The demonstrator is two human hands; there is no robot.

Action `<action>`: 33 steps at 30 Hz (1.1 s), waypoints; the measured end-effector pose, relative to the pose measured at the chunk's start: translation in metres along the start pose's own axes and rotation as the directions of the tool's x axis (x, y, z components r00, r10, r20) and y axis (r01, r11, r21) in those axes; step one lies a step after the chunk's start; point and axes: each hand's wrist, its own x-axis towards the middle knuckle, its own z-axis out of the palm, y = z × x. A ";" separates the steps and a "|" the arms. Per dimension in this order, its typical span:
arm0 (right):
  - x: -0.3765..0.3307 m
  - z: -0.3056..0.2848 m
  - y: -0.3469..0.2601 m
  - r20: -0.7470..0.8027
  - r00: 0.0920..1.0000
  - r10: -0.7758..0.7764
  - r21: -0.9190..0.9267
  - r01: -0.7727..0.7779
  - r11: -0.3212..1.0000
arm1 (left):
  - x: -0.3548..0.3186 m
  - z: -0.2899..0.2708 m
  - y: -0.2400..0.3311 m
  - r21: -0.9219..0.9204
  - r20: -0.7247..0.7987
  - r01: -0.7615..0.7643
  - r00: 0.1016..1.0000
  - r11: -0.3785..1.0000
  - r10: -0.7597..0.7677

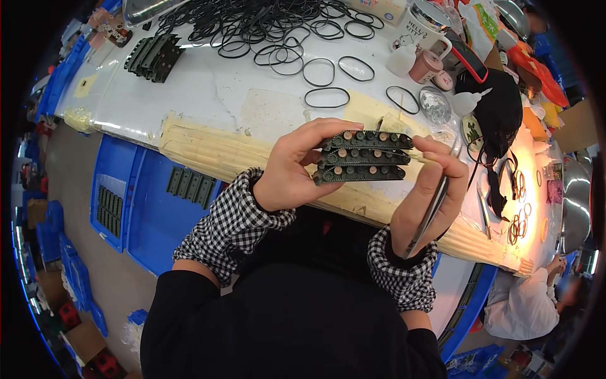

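My left hand [287, 167] is closed round the left end of several dark green toy tank track parts [363, 155], stacked in three rows above the table's near edge. Small round wheels line each row, some of them copper-coloured. At the stack's right end, the fingertips of my right hand [435, 196] are pinched together near the top and middle rows. Metal tweezers [434, 211] lie along that hand, held in its grip, with one end by the wrist. Whether the right fingertips also hold a piece of the track is too small to tell.
Black rubber loops [221, 25] spread over the far table. More dark green parts [153, 57] stand far left and in blue bins [151, 230] below. A mug [424, 22], red-edged phone [468, 62] and black cloth [495, 107] crowd the right. A co-worker's white sleeve [527, 303] shows lower right.
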 end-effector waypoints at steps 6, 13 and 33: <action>0.018 -0.029 0.028 -0.111 0.989 -0.094 -0.331 0.052 0.942 | -0.001 -0.005 -0.001 0.037 0.010 -0.005 1.000 0.999 0.005; 0.027 -0.029 0.048 0.218 0.949 -0.226 -0.711 0.313 0.629 | -0.001 -0.005 -0.001 0.048 0.012 -0.033 0.999 0.998 0.033; 0.002 -0.010 -0.006 0.104 0.993 0.049 -0.041 -0.045 0.998 | -0.001 -0.007 0.003 0.030 0.041 0.001 0.999 1.000 -0.002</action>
